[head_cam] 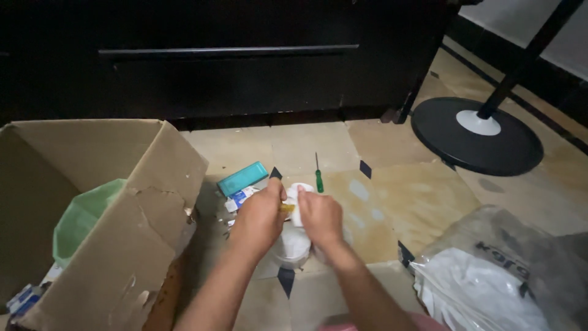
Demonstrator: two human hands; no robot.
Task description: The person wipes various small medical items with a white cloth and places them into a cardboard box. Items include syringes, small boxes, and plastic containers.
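A white plastic fitting (298, 202) sits between both hands above the tiled floor (416, 202), over a round white container (293, 248). The left hand (260, 217) is clamped on its left side, where a small yellowish part shows, and the right hand (320, 216) is closed around its right side. A green-handled screwdriver (318, 176) lies just beyond, a teal box (243, 178) near it, a torn cardboard box (116, 227) at left.

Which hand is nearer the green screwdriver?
Right. The right hand is just below the screwdriver, near its handle; the left hand is further off, down-left.
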